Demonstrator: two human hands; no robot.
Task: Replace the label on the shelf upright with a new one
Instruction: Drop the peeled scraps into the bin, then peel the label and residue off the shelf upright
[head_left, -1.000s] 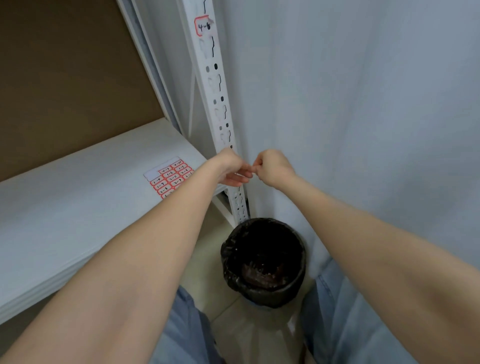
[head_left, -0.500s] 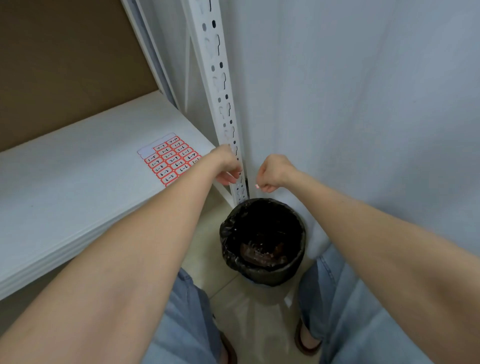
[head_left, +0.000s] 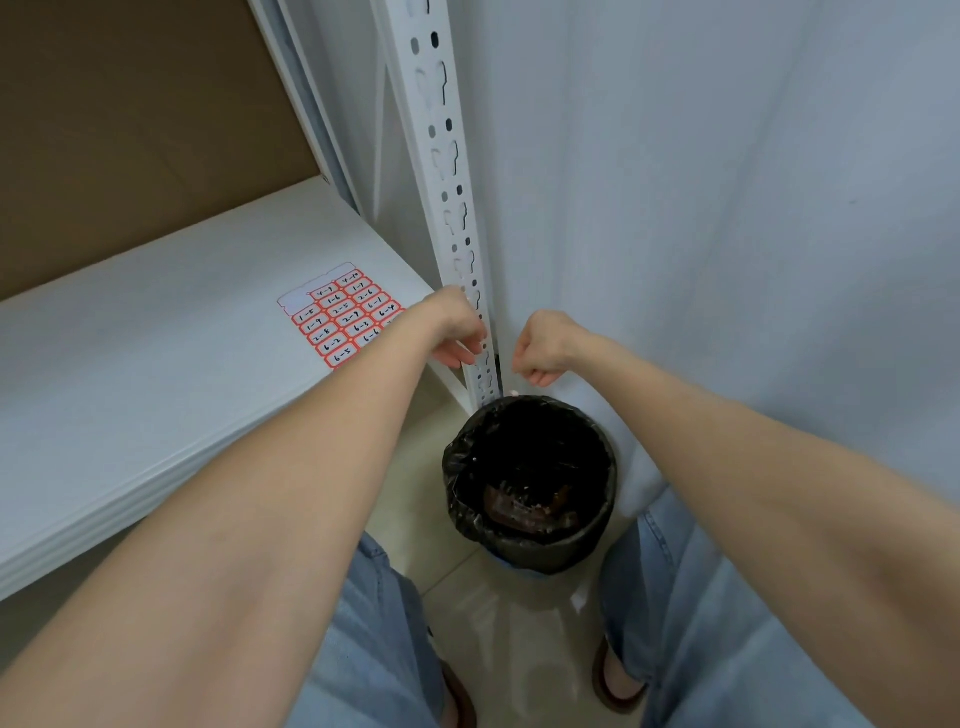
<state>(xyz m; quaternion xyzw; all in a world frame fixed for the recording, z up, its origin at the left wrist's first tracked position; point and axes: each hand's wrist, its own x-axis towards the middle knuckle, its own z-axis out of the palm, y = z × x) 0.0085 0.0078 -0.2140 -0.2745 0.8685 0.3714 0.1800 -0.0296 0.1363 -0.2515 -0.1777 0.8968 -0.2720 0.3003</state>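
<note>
Labels, red-bordered and hand-numbered, lay on a sheet (head_left: 343, 322) on the white shelf (head_left: 156, 364), at about ten o'clock from the hands. The perforated shelf upright (head_left: 452, 197) ran down between the two hands – the left hand (head_left: 457, 332) was loosely curled against its left edge, and the right hand (head_left: 543, 345), at three o'clock from the left, was closed with fingertips pinched. A tiny pale scrap (head_left: 514, 393) showed just below it, too small to identify, above the black-lined bin (head_left: 530, 483) at six o'clock.
</note>
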